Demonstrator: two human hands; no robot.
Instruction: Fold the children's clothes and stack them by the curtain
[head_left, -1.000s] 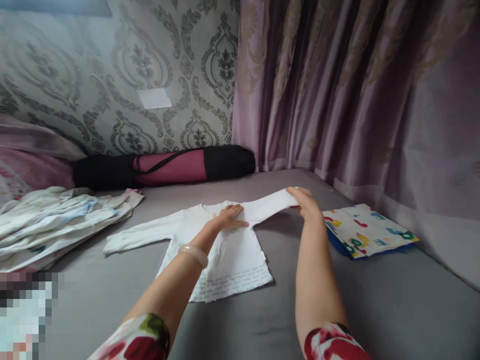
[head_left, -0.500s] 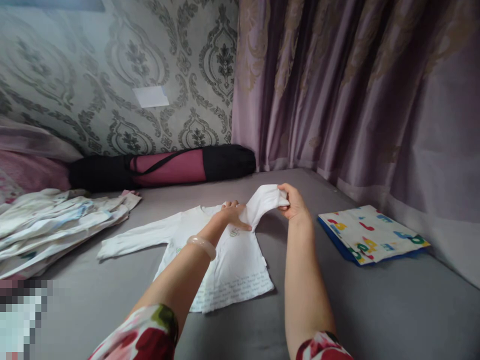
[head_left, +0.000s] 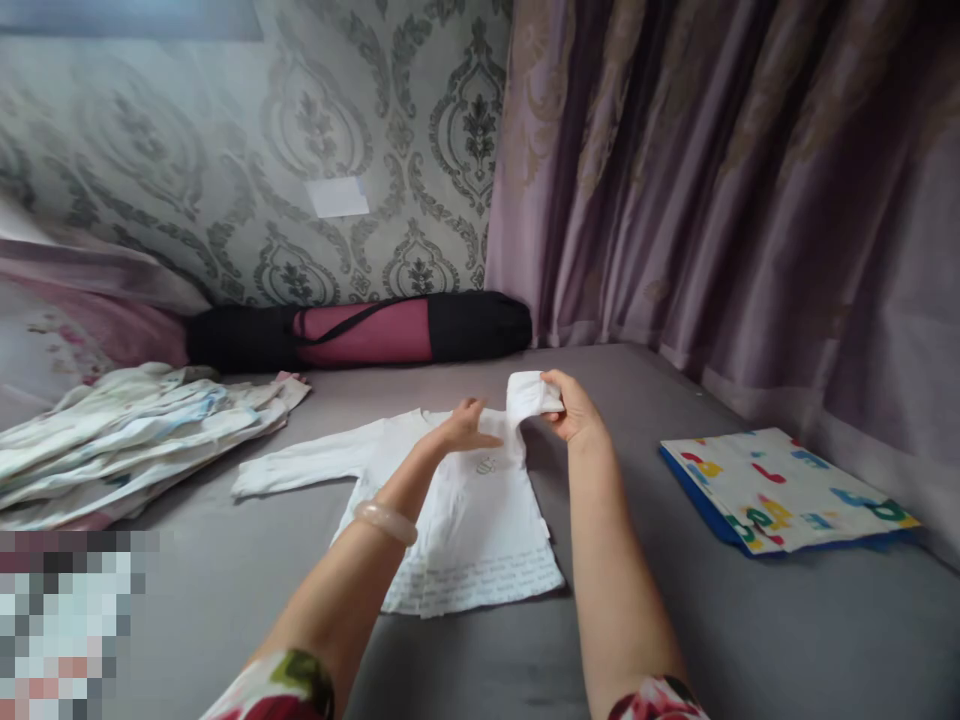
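White shirt (head_left: 465,520) lies flat on the grey bed (head_left: 750,640), front up. Left hand (head_left: 465,430), fingers together and flat, presses the chest. Right hand (head_left: 571,405) pinches the raised sleeve (head_left: 529,395) above the shoulder. Folded printed cloth (head_left: 787,490) lies well apart at right.

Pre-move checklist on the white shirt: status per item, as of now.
1. Right hand grips the lifted sleeve at the cuff: ok.
2. Left hand flat on the white shirt near the collar: ok.
3. Shirt body lying flat on the grey sheet: ok.
4. Other sleeve stretched out flat to the left: ok.
5. Pile of clothes and lettered folded cloth apart from the shirt: ok.
6. Crease under the left hand: cannot tell, hidden.
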